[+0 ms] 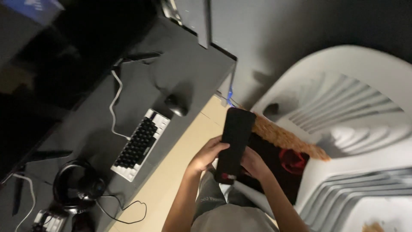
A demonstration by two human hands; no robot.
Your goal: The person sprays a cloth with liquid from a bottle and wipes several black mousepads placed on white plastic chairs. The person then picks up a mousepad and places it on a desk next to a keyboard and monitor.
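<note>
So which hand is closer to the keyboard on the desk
Left. The left hand grips the near edge of the black flat item, on the side toward the keyboard; the right hand sits beyond that item, farther away.

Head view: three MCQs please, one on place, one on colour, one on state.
1. Where is the keyboard?
A. on the dark desk
B. on the white plastic chair
C. on the floor

2. What colour are the keyboard's keys?
A. red
B. black
C. yellow

3. What is happening with the black rectangular pad?
A. lying on the desk
B. held by both hands
C. hanging from the chair

Answers: 1 A, it lies beside the mouse. 2 B, black keys in a white frame. 3 B, left hand and right hand grip its sides.
</note>
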